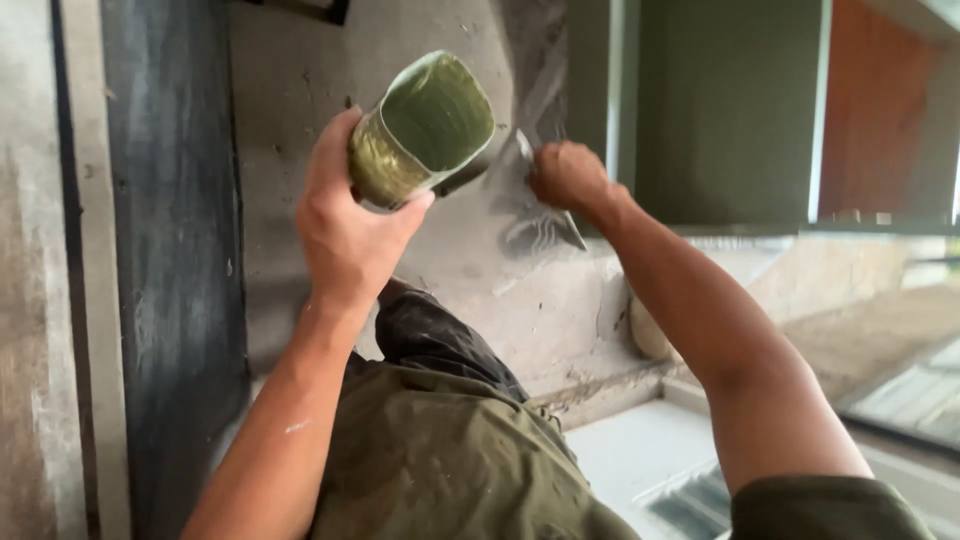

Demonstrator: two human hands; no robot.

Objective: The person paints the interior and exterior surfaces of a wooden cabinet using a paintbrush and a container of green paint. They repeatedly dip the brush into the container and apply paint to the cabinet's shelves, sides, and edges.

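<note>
My left hand [345, 215] is raised and grips a cut-off green plastic container [422, 128], its open mouth turned toward me and tilted to the right. My right hand [568, 176] is closed on the handle of a metal trowel [548, 205], whose blade lies flat against the grey plastered wall [300, 80]. A patch of wet, darker plaster [530, 60] runs up the wall above the blade. The container's inside looks green; whether it holds anything I cannot tell.
A dark vertical panel [175, 250] stands at the left beside a pale frame [40, 300]. A green window frame [725, 110] is at upper right, above a concrete ledge [600, 385]. My bent knee in olive trousers [440, 450] fills the lower middle.
</note>
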